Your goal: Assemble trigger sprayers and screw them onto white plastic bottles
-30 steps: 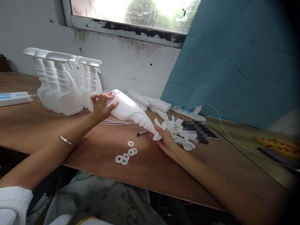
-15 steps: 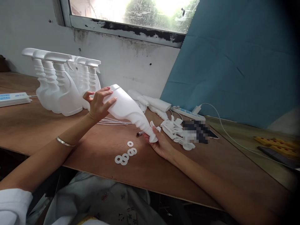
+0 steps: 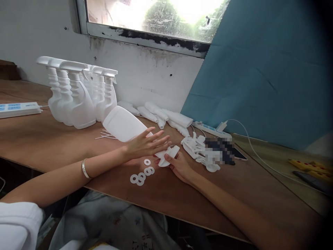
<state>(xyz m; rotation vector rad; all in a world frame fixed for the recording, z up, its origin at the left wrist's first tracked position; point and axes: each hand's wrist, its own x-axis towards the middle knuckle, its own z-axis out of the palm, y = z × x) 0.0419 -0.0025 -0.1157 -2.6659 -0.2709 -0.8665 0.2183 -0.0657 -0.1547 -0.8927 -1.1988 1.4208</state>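
A white plastic spray bottle (image 3: 123, 122) lies tilted over the table, its wide base pointing up and left. Around its trigger head (image 3: 166, 158), my right hand (image 3: 180, 166) is closed. My left hand (image 3: 147, 144) lies across the bottle's neck with its fingers stretched out and apart; it covers most of the neck, and I cannot tell how firmly it touches. Just below the hands, several flat white ring washers (image 3: 140, 177) are on the table.
Finished-looking white spray bottles (image 3: 78, 100) stand upright at the left. White bottles without heads (image 3: 166, 116) lie by the wall. Loose trigger heads (image 3: 194, 146), a phone (image 3: 240, 155), thin white tubes (image 3: 105, 134) and power strips (image 3: 19, 109) are on the brown table (image 3: 104, 173).
My left hand has gone from the bottle's base to its neck, fingers now spread. The base has swung down and left. My right hand stays at the trigger head.
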